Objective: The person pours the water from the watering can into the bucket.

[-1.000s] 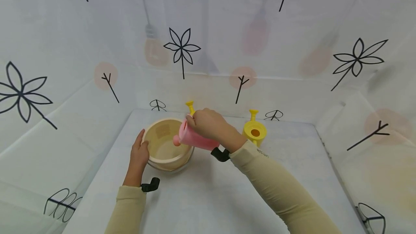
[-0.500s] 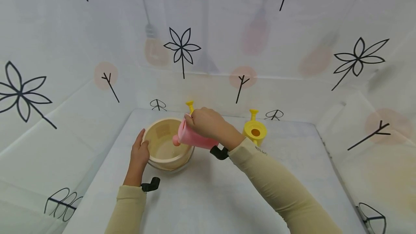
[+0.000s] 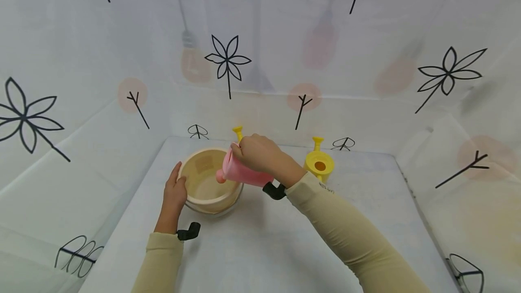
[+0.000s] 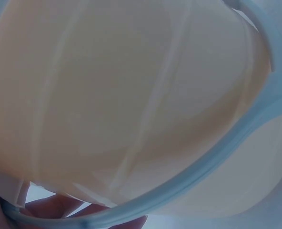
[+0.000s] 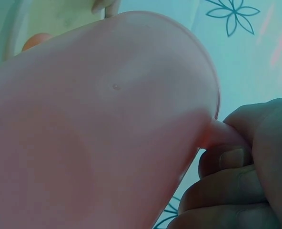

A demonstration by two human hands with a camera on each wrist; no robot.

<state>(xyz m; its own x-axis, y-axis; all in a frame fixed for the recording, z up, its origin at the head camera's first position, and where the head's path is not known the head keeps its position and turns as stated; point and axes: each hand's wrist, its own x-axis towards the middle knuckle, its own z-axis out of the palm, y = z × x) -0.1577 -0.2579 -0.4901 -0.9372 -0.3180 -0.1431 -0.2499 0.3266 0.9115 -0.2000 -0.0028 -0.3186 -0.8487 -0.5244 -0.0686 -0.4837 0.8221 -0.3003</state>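
Observation:
At the table's left, a cream bucket [image 3: 205, 180] with a grey-blue handle [image 4: 198, 167] leans slightly. My left hand [image 3: 175, 193] grips its left side, with the thumb at the rim and some fingers showing below the handle in the left wrist view. Over the bucket's right edge, a pink jug [image 3: 246, 173] lies tipped, its mouth facing left and a round pink knob [image 3: 220, 176] at its lip. My right hand [image 3: 260, 153] holds the jug's side handle [image 5: 222, 135] with curled fingers [image 5: 222, 188]. Whether anything flows out is not visible.
A yellow watering can [image 3: 319, 166] stands on the white table [image 3: 277, 248] right of the jug. Another yellow spout [image 3: 238, 133] shows behind my right hand; what it belongs to is hidden. White cloth walls [image 3: 260, 58] with plant drawings surround the table's back and sides.
The jug and my right hand have shifted very slightly left since a second ago. My left hand and the bucket look the same.

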